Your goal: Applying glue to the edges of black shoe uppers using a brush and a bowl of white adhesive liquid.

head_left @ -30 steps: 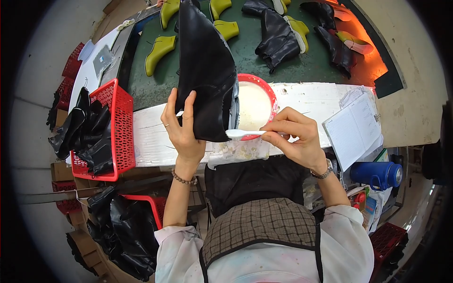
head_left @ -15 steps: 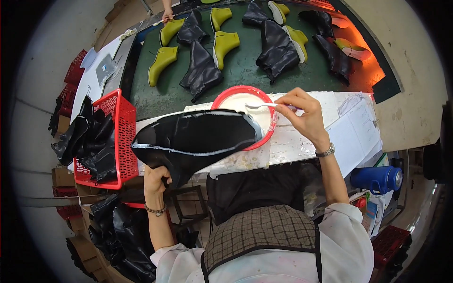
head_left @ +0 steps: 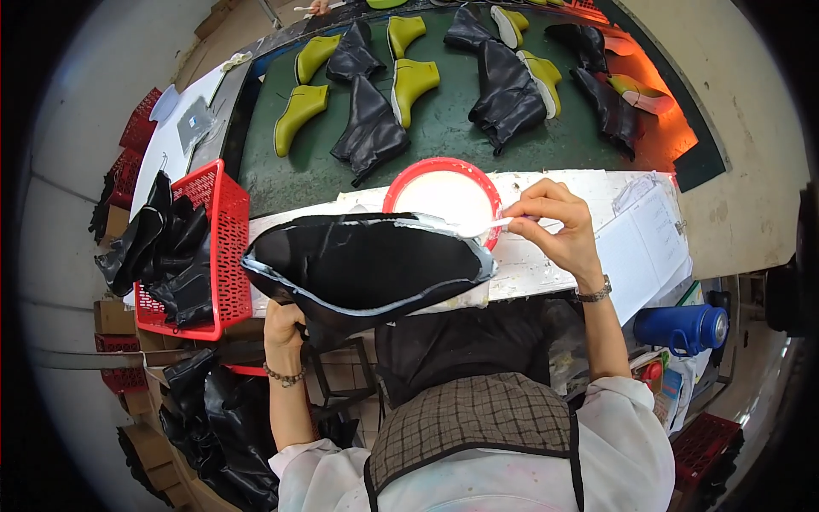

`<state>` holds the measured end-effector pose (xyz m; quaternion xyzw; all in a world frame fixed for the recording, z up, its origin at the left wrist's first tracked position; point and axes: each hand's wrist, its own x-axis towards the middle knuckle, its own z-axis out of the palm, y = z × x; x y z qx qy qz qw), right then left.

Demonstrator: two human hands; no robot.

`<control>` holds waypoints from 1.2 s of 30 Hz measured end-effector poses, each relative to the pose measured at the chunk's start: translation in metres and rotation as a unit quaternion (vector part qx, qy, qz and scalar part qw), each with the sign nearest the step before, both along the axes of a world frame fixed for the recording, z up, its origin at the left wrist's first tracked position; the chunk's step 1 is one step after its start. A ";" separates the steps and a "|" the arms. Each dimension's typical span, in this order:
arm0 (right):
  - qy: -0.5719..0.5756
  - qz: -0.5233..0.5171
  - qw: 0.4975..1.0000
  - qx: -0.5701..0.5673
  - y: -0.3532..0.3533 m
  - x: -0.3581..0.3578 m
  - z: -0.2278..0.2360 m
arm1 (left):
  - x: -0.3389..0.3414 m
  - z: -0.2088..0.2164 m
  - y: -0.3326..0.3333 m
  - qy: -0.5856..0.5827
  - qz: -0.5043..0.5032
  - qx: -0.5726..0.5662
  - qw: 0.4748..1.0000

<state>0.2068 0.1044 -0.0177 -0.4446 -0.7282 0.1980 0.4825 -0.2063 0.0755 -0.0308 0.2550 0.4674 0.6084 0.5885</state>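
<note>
A black boot upper (head_left: 367, 264) with its open sole side facing up is held in front of me; white paste lines its edge. My left hand (head_left: 283, 326) is closed around its shaft from below, fingers partly hidden by the boot. Between the thumb and fingers of my right hand (head_left: 559, 226) is a slim white brush (head_left: 500, 224), its tip at the upper's far edge, toward the right end. Directly behind, a red bowl (head_left: 493, 192) of white paste stands on the white board (head_left: 589, 183), partly covered by the boot upper and brush.
Across the green conveyor belt (head_left: 281, 192) lie several black boot uppers (head_left: 368, 128) and yellow-green boot lasts (head_left: 300, 115). A red basket (head_left: 230, 256) of black uppers stands at left. Papers (head_left: 640, 243) and a blue flask (head_left: 678, 327) are at right. Another person's hand (head_left: 319, 7) shows at the far edge.
The brush has come out of the bowl to the upper's far edge. The boot upper has moved slightly right and nearer. The other person's hand has drawn back from a yellow-green last.
</note>
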 end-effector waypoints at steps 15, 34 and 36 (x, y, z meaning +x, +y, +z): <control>0.020 0.066 0.997 0.025 0.020 -0.020 0.036 | 0.010 0.002 0.005 0.050 -0.305 -0.017 0.951; -0.075 0.139 0.981 0.114 0.049 -0.050 0.045 | 0.052 0.014 0.014 0.042 -0.469 -0.088 0.878; -0.062 0.133 0.983 0.109 0.046 -0.042 0.042 | 0.045 0.013 0.012 0.034 -0.437 -0.081 0.895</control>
